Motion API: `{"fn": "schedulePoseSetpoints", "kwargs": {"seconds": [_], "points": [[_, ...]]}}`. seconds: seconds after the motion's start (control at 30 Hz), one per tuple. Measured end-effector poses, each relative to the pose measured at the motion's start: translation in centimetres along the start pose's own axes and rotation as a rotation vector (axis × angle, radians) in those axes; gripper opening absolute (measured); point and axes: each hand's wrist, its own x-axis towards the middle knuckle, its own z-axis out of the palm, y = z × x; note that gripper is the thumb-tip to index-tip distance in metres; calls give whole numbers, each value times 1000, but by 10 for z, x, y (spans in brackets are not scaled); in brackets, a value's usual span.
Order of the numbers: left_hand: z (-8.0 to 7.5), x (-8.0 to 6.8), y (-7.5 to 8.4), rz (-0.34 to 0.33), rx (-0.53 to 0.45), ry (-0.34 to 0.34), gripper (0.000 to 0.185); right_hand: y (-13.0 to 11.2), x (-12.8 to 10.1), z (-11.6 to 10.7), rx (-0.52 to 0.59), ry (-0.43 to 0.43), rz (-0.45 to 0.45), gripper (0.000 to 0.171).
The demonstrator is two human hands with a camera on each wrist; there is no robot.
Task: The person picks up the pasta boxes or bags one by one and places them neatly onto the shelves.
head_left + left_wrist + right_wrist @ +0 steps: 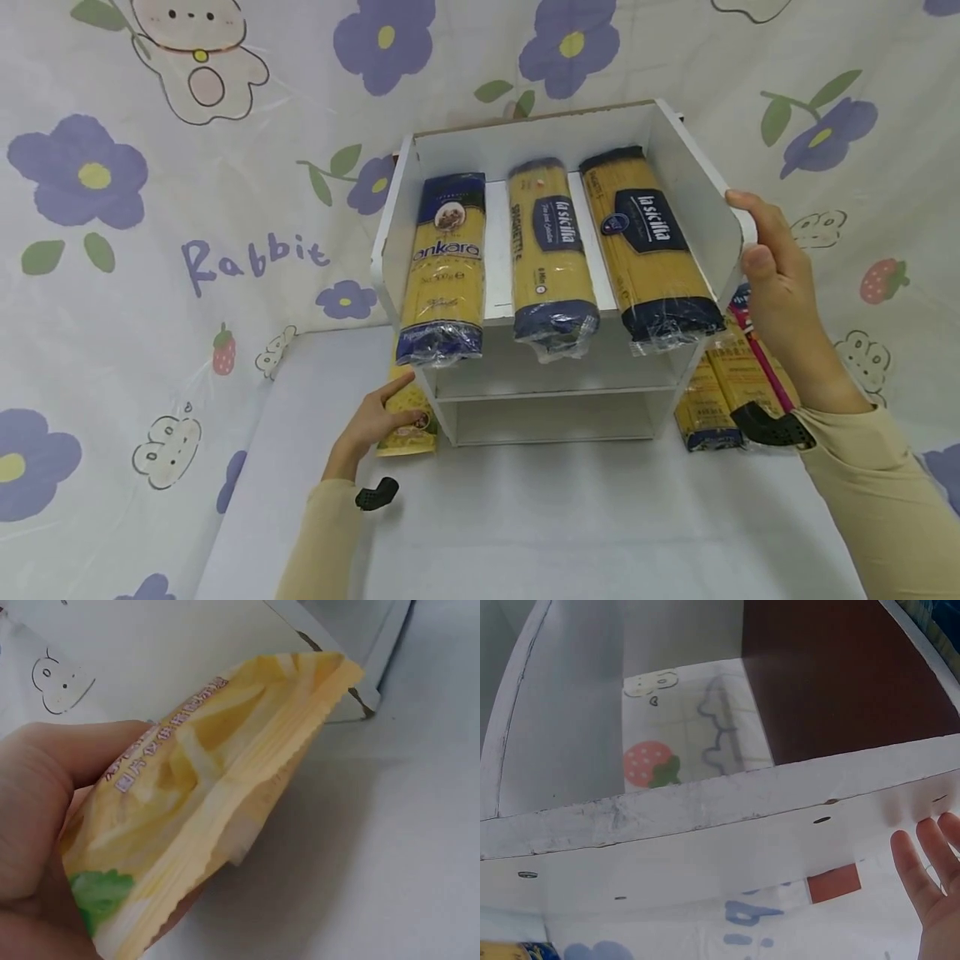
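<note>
A white shelf unit (555, 396) stands against the patterned backdrop, with three spaghetti packs lying on its top: an Ankara pack (447, 271), a slim La Sicilia pack (553, 250) and a wider La Sicilia pack (651, 246). My left hand (377, 421) is low at the unit's left side, holding a yellow packet (202, 780) between thumb and fingers. That packet has a crimped edge and a printed green leaf. On the other side, my right hand (783, 287) touches the unit's upper right panel. Its fingers (911, 866) look straight against the panel in the right wrist view.
More yellow pasta packs (708, 408) stand right of the unit, beside a pink strip (768, 367). Two lower compartments face the front. The white tabletop (585, 517) stretches before the unit, and a flowered cloth (247, 167) hangs behind.
</note>
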Motion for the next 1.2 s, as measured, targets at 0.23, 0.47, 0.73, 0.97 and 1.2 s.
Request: {"fn": "schedulePoseSetpoints", "kwargs": {"seconds": [0.23, 0.47, 0.73, 0.97, 1.2], "points": [[3, -2, -8, 32, -67, 27, 75, 1, 0, -1, 19, -8, 13, 63], [2, -6, -14, 7, -99, 81, 77, 2, -1, -2, 54, -15, 14, 63], [-6, -21, 6, 88, -128, 185, 76, 2, 0, -1, 29, -4, 5, 62], [-16, -35, 34, 112, -211, 235, 78, 2, 0, 0, 29, -6, 2, 63], [-23, -50, 62, 203, -233, 268, 78, 2, 0, 0, 35, -7, 5, 63]]}}
